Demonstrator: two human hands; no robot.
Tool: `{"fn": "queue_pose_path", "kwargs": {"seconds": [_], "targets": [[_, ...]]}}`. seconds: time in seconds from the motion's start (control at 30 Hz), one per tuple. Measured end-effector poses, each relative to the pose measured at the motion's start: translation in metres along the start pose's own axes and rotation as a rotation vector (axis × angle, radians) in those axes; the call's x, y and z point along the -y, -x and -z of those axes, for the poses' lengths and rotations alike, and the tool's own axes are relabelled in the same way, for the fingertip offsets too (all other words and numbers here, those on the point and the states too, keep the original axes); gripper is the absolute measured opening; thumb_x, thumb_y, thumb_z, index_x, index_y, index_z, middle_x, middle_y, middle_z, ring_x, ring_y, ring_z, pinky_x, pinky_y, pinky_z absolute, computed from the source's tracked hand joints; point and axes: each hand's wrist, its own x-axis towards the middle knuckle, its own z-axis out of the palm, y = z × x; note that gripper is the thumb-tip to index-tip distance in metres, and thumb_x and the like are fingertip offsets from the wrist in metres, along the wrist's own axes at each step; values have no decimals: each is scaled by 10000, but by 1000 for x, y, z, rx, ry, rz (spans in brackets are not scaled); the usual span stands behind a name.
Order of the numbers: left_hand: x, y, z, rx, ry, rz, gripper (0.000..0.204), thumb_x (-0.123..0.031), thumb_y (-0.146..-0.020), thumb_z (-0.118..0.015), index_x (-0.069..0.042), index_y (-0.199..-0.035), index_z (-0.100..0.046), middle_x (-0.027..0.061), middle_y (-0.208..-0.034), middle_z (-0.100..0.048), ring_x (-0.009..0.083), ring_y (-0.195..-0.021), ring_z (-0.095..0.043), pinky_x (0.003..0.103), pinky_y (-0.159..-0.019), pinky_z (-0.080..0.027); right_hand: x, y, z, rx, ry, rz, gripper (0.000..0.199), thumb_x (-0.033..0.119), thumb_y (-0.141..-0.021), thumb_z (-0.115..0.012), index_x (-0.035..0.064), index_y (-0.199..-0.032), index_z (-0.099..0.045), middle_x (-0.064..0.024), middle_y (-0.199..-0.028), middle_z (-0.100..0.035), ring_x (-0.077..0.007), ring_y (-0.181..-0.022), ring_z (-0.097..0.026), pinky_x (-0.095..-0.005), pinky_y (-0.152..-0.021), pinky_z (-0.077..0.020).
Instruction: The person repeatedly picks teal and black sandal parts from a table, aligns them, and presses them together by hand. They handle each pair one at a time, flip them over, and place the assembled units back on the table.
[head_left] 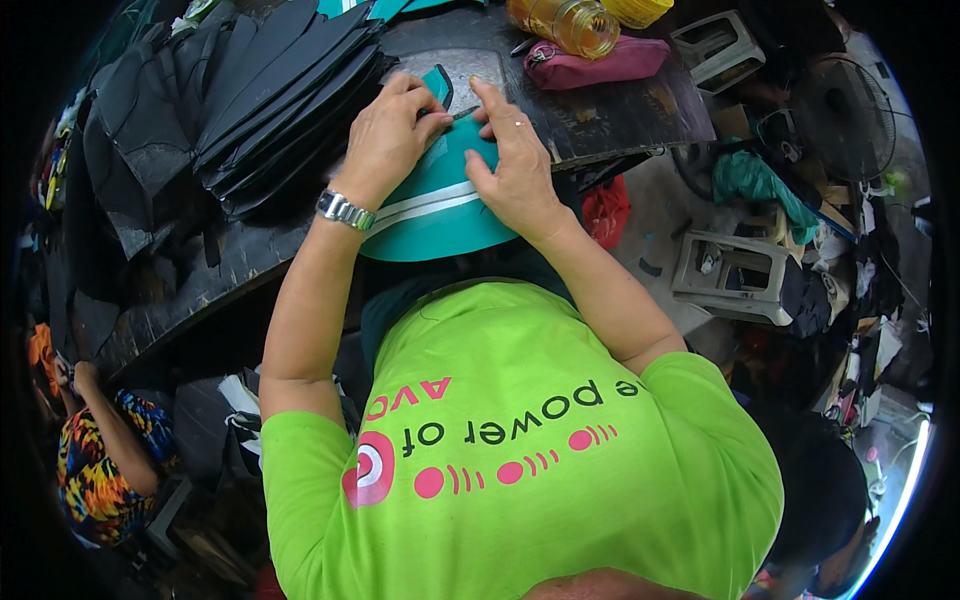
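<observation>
A curved teal fabric piece (445, 235) with a white stripe and dark edging lies at the near table edge and hangs over toward my lap. My left hand (388, 130), with a metal watch on the wrist, pinches its upper edge between thumb and fingers. On the other side my right hand (522, 170) rests against the fabric, thumb and fingers apart, the index finger stretched forward. Its middle fingertips touch the dark edging. Beneath the hands shows a worn grey patch (475, 70) of the tabletop.
Black padded pieces (290, 95) are stacked to the left. At the table's far right lie a maroon pouch (605, 65) and an amber jar (570, 25). Plastic stools (735, 280) and a fan (840, 120) stand to the right. Another person's patterned sleeve (105, 470) appears at lower left.
</observation>
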Motion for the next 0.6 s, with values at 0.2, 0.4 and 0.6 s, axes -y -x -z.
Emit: {"fn": "queue_pose_path", "kwargs": {"seconds": [0.2,0.4,0.6], "targets": [[7,10,9,-11,6,-35,172,-133,-921,-739,24,-967,-688,129,-1167,-612,332,-1011,-652,413,-879,-528,2,-1,-5,3,118,4,540,27,-790,-648,80,-1327,-660,-165,-1233,-591,-326,-1052,-603,-433,-931,-511],[9,21,12,-21,50,-55,148,-89,-917,-737,25,-980,-668,138,-1204,-594,333,-1044,-645,404,-897,-526,7,-4,-8,104,267,24,501,43,-767,-645,119,-1254,-733,-124,-1245,-608,-323,-1091,-578,-433,-899,-473],[-9,43,28,-61,83,-69,289,-105,-826,-821,-17,-1033,-639,138,-1227,-578,353,-1022,-655,422,-848,-550,11,-2,-10,127,372,157,441,41,-794,-656,149,-1208,-759,-100,-1234,-624,-319,-1102,-555,-454,-897,-445]]}}
